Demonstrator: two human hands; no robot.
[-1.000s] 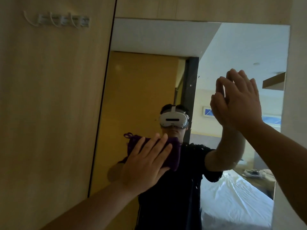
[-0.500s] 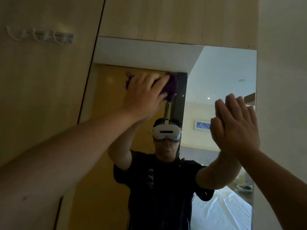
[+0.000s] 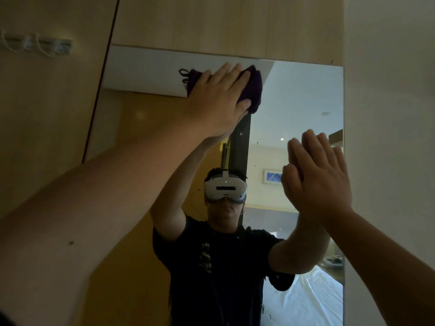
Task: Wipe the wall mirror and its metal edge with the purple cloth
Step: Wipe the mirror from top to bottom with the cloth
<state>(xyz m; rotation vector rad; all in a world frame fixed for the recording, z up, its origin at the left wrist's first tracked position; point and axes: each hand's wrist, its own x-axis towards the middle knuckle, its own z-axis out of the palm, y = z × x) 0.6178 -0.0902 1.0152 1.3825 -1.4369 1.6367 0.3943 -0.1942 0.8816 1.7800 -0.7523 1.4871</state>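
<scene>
Change: the left hand (image 3: pixel 217 100) has carried the purple cloth (image 3: pixel 253 87) from mid-glass up near the wall mirror (image 3: pixel 299 95) top edge.
Left hand: fingers flat, pressing cloth on glass.
Right hand (image 3: pixel 317 182): flat, braced on the mirror's right side, holding nothing.
Meaning: upper glass covered; metal edge likely remains.

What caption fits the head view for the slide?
Left hand presses the purple cloth near the mirror's top edge; right hand flat on the glass.
</scene>
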